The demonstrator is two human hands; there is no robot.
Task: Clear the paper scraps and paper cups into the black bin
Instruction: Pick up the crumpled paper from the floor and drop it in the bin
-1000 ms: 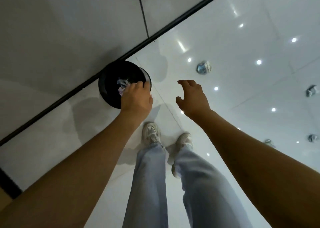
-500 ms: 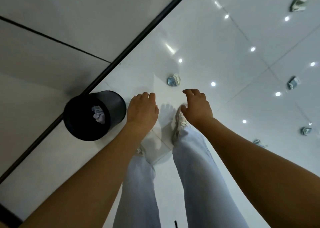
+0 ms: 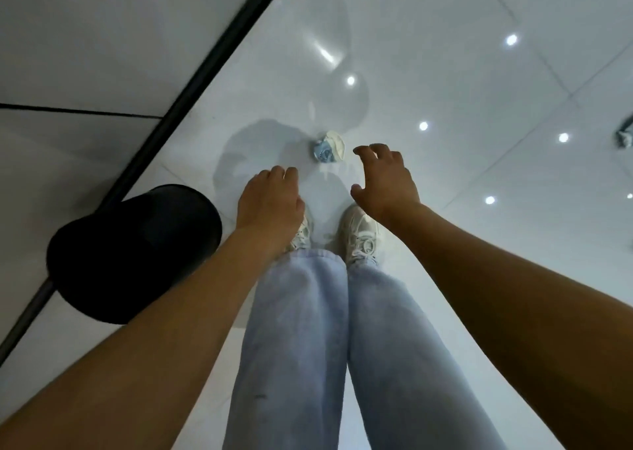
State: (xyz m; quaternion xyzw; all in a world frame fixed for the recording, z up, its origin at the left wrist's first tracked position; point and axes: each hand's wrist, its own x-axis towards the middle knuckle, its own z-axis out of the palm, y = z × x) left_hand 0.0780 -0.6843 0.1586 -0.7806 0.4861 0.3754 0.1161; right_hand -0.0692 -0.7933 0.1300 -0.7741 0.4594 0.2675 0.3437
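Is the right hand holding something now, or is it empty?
Empty. The right hand hangs with loosely curled fingers beside the crumpled paper, which lies apart from it on the floor.

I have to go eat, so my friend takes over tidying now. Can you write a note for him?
Left hand: holds nothing, fingers relaxed, held out above the left shoe.
Right hand: holds nothing, fingers spread and loosely curled, beside the crumpled paper cup, not touching it.
Black bin: on the floor to the left, by the dark strip at the wall. Its inside cannot be seen.
Left: that cup, lying just ahead of the shoes, goes in the bin. Another scrap lies at the far right edge.
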